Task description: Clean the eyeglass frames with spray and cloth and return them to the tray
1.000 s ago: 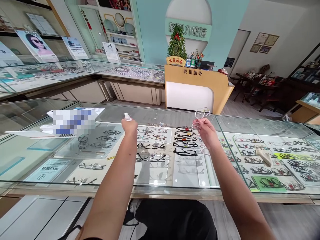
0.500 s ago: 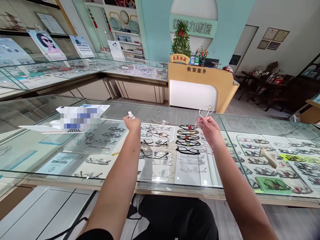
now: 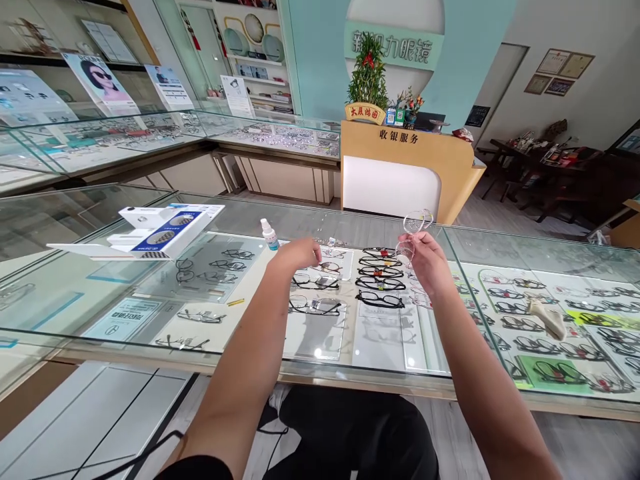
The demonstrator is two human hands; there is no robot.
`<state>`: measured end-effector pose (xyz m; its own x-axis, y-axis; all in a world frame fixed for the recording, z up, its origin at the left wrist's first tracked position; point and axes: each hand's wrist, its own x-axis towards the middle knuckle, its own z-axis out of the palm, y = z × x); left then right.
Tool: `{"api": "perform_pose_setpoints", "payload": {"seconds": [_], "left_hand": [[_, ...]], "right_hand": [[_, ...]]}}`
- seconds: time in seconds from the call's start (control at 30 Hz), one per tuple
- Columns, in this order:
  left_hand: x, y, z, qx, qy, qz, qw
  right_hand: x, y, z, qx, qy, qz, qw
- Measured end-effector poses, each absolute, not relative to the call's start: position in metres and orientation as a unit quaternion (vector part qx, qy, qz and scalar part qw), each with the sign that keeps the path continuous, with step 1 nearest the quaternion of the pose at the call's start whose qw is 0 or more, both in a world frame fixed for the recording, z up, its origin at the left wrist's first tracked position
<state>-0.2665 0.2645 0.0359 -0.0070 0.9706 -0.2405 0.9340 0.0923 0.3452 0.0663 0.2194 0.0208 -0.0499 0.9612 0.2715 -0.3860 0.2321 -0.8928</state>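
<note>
A pair of glasses with pale, clear frames point(image 3: 418, 221) is pinched in my right hand point(image 3: 431, 261), held up over the glass counter. Just right of a small white spray bottle point(image 3: 269, 235) is my left hand point(image 3: 299, 255), palm down, its fingers loosely bent and apart with nothing seen in them. The bottle stands upright on the counter, touching no hand that I can make out. Below and between my hands, a column of black-framed glasses point(image 3: 380, 283) shows through the glass. More glasses point(image 3: 315, 305) lie near my left forearm.
An opened white and blue box point(image 3: 170, 233) rests on the counter at left. The glass display counter point(image 3: 320, 371) runs across in front of me, with many frames inside. A beige cloth-like item point(image 3: 548, 319) lies at right. Beyond stands a wooden cashier desk point(image 3: 410, 143).
My left hand has let go of the spray bottle, leaving it standing on the counter, and moved right. My right hand still holds the glasses in about the same place.
</note>
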Motion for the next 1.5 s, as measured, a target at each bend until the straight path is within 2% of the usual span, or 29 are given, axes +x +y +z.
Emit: {"api": "perform_pose_setpoints", "payload": {"seconds": [0.27, 0.77, 0.97, 1.07, 1.2, 1.33, 1.5], "left_hand": [[-0.270, 0.281, 0.018, 0.667, 0.714, 0.015, 0.213], [-0.259, 0.288, 0.009, 0.643, 0.749, 0.065, 0.144], [-0.252, 0.275, 0.030, 0.646, 0.748, 0.081, 0.131], [-0.253, 0.248, 0.057, 0.670, 0.723, 0.088, 0.142], [-0.262, 0.201, 0.074, 0.777, 0.606, 0.052, 0.162], [-0.274, 0.171, 0.057, 0.838, 0.530, -0.014, 0.133], [-0.282, 0.164, 0.032, 0.842, 0.528, -0.010, 0.105]], "right_hand": [[0.067, 0.218, 0.024, -0.307, -0.473, 0.548, 0.617], [0.065, 0.218, 0.023, -0.305, -0.478, 0.552, 0.611], [0.065, 0.218, 0.023, -0.308, -0.482, 0.550, 0.608], [0.066, 0.218, 0.022, -0.305, -0.480, 0.554, 0.608], [0.067, 0.218, 0.022, -0.299, -0.480, 0.553, 0.612], [0.067, 0.219, 0.022, -0.291, -0.487, 0.555, 0.609], [0.068, 0.220, 0.019, -0.289, -0.491, 0.553, 0.609]]}}
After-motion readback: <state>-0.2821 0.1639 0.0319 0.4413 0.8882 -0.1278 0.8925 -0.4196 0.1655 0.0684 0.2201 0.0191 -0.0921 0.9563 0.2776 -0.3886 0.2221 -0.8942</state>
